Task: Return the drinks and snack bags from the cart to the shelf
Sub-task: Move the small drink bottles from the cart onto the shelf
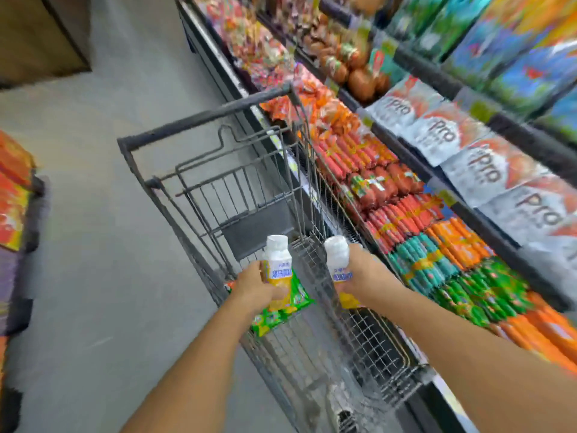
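Holding a bottle in each hand, I'm over the rear end of the cart, which stands alongside the shelf on my right. My left hand has its fingers wrapped around the lower yellow part of the left bottle; my right hand is clamped the same way on the right bottle. Both bottles stand roughly upright, white caps up, their long axes running up out of my fists, so the grips sit low on the bodies with the tops free.

What matters for the next move, as I judge it, is that the shelf lies off to the right, across the cart's wire side. My right hand is plainly the nearer one, already just beside that side of the cart, so its bottle should go over first; the left has to cross the basket to follow.

A green snack bag lies in the basket just under my left hand. The picture is smeared by motion, so I can't tell whether my knuckles touch it, nor which shelf row holds drinks.
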`<state>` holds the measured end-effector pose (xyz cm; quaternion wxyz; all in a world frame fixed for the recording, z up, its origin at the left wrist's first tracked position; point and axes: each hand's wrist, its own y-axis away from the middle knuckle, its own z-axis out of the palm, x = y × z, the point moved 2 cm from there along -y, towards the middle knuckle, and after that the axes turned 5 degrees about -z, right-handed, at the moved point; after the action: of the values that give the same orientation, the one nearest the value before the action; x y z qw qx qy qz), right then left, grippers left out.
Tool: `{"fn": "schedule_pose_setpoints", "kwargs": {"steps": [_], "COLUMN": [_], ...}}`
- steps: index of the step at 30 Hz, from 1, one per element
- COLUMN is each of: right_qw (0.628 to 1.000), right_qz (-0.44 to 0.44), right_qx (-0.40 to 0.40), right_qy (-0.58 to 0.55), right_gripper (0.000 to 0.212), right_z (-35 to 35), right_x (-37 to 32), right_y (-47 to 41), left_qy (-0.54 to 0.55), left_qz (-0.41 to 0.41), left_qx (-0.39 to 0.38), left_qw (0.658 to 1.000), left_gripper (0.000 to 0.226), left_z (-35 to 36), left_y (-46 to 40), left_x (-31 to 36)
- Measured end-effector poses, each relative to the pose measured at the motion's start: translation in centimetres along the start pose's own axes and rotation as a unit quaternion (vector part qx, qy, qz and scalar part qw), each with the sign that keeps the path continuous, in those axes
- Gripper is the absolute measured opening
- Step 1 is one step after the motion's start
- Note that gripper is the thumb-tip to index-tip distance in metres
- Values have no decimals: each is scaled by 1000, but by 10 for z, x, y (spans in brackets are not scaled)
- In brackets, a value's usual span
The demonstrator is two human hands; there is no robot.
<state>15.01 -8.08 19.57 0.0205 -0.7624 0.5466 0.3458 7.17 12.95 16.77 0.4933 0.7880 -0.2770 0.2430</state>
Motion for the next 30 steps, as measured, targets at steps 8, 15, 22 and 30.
{"fn": "schedule_pose_setpoints", "kwargs": {"steps": [8,15,22,30], "right_qw": [994,978,952,901], "right_qz": [26,81,133,226], "right_qx": [101,193,275,371], "right_qy": [-23,-4,12,3], "right_gripper": [57,60,60,56], "right_z": [-106,-193,-262,-321], "right_x": [-26,5,56,128], "right_y": [112,203,330,517], "left_qy": [-33,-134,-193,-220], "left_qz": [138,237,345,465], "left_qx": [-42,-122,-208,-311], "left_qw": [989,955,894,799], "left_gripper": [46,47,41,46], "left_z": [-25,23,134,292], "left_y": [95,170,264,424], "left_x": [95,187,254,290]}}
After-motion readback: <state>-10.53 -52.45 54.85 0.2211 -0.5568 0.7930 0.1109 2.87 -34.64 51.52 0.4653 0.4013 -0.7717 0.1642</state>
